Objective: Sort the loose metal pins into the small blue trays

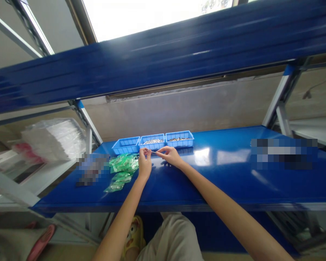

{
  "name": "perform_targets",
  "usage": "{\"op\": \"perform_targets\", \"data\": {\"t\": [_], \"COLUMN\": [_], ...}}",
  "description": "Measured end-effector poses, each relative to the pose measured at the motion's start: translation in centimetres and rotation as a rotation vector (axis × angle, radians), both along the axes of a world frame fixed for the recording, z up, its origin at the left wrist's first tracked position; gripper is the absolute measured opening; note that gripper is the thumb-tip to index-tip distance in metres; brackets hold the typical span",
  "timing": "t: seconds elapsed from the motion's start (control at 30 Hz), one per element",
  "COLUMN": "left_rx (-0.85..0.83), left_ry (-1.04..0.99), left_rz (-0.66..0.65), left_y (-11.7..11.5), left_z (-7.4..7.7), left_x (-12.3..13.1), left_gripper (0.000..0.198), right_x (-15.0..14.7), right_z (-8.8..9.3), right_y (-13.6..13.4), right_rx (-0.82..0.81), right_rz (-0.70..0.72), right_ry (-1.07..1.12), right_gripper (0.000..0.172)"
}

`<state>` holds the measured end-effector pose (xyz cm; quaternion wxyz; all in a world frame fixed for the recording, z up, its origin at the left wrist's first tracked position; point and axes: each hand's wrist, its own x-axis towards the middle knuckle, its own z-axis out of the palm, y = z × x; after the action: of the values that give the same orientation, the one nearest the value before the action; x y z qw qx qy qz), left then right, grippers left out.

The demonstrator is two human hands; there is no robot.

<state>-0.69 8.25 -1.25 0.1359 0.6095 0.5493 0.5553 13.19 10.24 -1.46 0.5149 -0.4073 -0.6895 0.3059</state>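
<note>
My left hand (145,166) and my right hand (171,156) meet above the blue tabletop, just in front of the blue bins. Between their pinched fingertips is a thin, silvery, rod-like piece (154,152), too small to identify. Behind my hands, the middle bin (152,146) holds many small pale, slender pieces. Darker slim pieces lie in the right bin (179,144), while the left bin (119,149) shows no contents from here. Green plastic bags (123,165) lie beside my left hand, with part of the pile behind it.
A blue shelf beam (163,61) crosses above the blue table (220,185). Blurred-out items lie at the table's left and right ends. Plastic-wrapped white stacks (57,139) stand on a left-hand shelf. A metal post (278,96) rises at the back right.
</note>
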Motion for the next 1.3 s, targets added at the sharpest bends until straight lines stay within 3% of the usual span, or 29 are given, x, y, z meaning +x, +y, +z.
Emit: {"op": "perform_targets", "data": {"t": [0.17,0.53,0.8,0.97,1.3], "left_rx": [-0.018,-0.046,-0.027,0.01,0.013], "left_ry": [0.051,0.287,0.296,0.223,0.147], "left_rz": [-0.049,-0.205,-0.161,-0.061,0.023], "left_y": [-0.1,-0.3,-0.4,-0.4,-0.6], "left_z": [0.0,-0.6,-0.3,-0.1,0.4], "left_x": [0.1,0.4,0.4,0.3,0.3], "left_gripper": [0.02,0.018,0.018,0.021,0.025], "right_x": [0.0,-0.1,0.0,0.1,0.2], "right_z": [0.8,1.0,0.7,0.8,0.9], "right_y": [-0.2,-0.6,-0.3,-0.3,-0.7], "right_rx": [-0.122,-0.199,-0.232,-0.252,-0.223], "right_rz": [0.002,0.05,0.06,0.035,0.112], "right_ry": [0.199,0.265,0.278,0.26,0.187], "right_gripper": [0.033,0.034,0.033,0.032,0.033]}}
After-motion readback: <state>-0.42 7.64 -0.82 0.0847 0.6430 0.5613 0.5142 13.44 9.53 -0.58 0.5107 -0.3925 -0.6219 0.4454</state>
